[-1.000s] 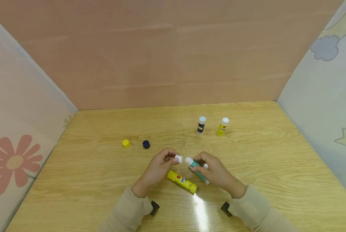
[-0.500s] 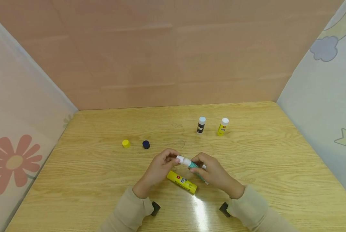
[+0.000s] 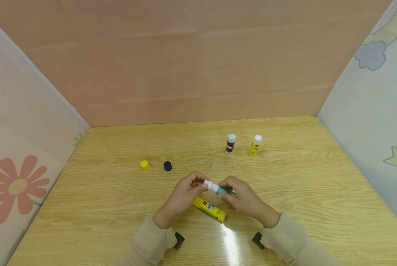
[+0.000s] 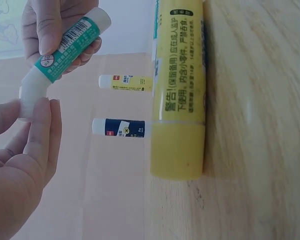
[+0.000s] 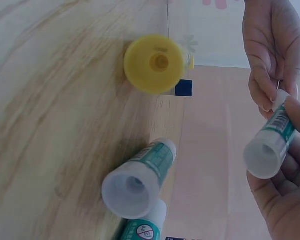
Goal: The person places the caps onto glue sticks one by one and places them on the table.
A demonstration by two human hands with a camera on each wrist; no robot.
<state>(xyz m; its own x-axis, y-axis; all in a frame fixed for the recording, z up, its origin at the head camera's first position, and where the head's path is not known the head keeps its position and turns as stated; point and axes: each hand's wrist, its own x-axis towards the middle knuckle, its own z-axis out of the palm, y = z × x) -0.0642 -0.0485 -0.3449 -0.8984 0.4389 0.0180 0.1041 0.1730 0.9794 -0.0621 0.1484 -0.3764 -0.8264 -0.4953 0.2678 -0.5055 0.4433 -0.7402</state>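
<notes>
My left hand (image 3: 182, 194) pinches a small white cap (image 4: 27, 105) between thumb and fingertips. In my right hand (image 3: 243, 197) is a teal glue stick (image 4: 70, 44), gripped round its barrel and tilted. Its white end meets the cap, at a slight angle in the left wrist view; how far the cap sits over it is hard to tell. Under the hands lies a large yellow glue stick (image 3: 209, 209). Two more teal-labelled glue sticks show in the right wrist view: a nearer one (image 5: 152, 167) and one partly cut off (image 5: 142, 231). In the head view my right hand mostly hides them.
Farther back stand a dark glue stick (image 3: 230, 145) and a yellow one with a white cap (image 3: 255, 146). To the left are a yellow cap (image 3: 144, 165) and a dark blue cap (image 3: 167, 166). Walls border the wooden table (image 3: 102, 207) on three sides.
A second ago the cap and the teal glue stick were apart; they have come together and now touch. The right hand has shifted slightly left. The other glue sticks and loose caps stayed put.
</notes>
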